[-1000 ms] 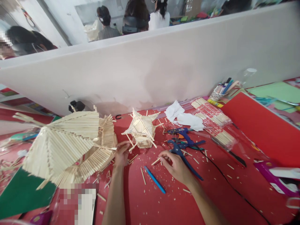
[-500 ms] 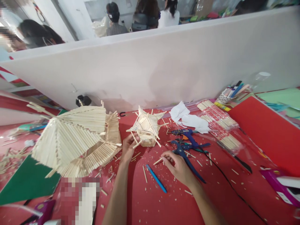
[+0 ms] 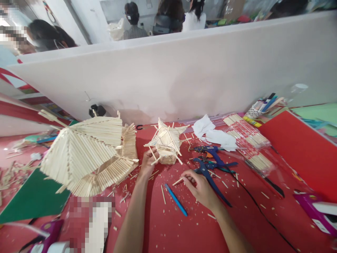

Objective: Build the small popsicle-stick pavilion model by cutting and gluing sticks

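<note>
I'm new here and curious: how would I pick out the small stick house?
On the red table, before the white wall, find the left hand. Beside it stands the small stick house, its pale roof jutting into points. It is far smaller than the big stick model on its left.

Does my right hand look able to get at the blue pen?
Likely yes: the blue pen lies close by with nothing covering it, though the right hand holds a small stick.
</note>
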{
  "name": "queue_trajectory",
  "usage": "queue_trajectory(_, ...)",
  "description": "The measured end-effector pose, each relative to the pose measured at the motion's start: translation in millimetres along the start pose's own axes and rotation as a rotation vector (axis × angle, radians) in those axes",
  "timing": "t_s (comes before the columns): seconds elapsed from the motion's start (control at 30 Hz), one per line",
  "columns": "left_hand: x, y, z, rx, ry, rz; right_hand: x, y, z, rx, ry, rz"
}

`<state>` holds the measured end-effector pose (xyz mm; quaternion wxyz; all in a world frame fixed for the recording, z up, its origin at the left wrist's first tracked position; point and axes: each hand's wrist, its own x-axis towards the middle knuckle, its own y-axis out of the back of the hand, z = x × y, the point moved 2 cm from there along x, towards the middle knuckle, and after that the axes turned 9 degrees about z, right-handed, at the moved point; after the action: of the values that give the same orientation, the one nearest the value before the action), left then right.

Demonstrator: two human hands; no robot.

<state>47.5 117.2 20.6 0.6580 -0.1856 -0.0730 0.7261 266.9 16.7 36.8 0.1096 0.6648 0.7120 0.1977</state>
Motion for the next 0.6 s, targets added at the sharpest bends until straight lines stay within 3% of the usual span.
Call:
queue_trajectory(0.13, 2.2, -1.0, -2.0, 0.024, -0.027, -0.004, -0.2, 0.4, -0.9, 0.001, 0.003, -0.009)
queue_trajectory(0.37, 7.7, 1.4, -9.6, 0.042, -0.086, 0.115, 0.9, -0.1, -2.5, 0.003, -0.011, -0.023)
queue_trajectory(0.6, -0.6, 11.0, -10.2, 0.015, -0.112, 0.155, 0.8, 0.9, 0.1, 0.001, -0.015, -0.013)
